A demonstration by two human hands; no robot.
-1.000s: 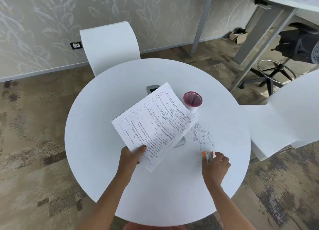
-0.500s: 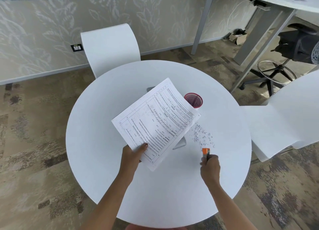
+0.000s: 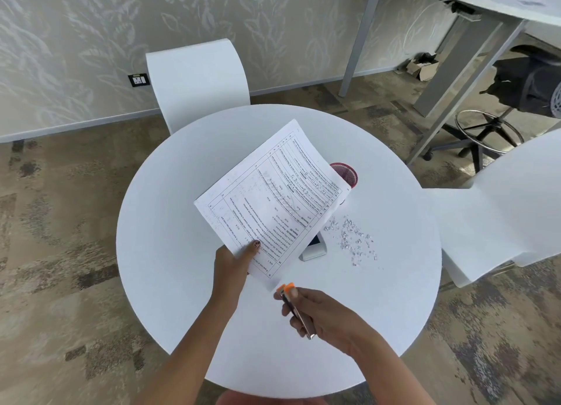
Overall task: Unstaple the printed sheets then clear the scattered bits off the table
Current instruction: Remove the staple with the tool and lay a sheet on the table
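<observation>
- printed sheets [image 3: 270, 204] are up in the air mid-frame over the round table [image 3: 170, 222]. The left hand [image 3: 233, 262] pinches their lower edge. Light, floppy paper that probably tears easily, so hold it near the staple.
- right hand [image 3: 321, 313] is wrapped round the orange-tipped staple remover [image 3: 296, 309], just below the sheets' bottom corner.
- loose staples [image 3: 352, 237] sit right of centre. They're tiny and skittery, so sweep them inward, away from the rim.
- red mesh cup [image 3: 347, 173] is behind the sheets. The roomiest side looks like frame-left.

the printed sheets [image 3: 273, 204] hide half the red mesh cup [image 3: 349, 175] and most of a flat device [image 3: 315, 249]. the left hand [image 3: 232, 262] shows only its thumb, fingers under the paper. the print is too small to read. the orange tool [image 3: 297, 313] is blurred.
</observation>
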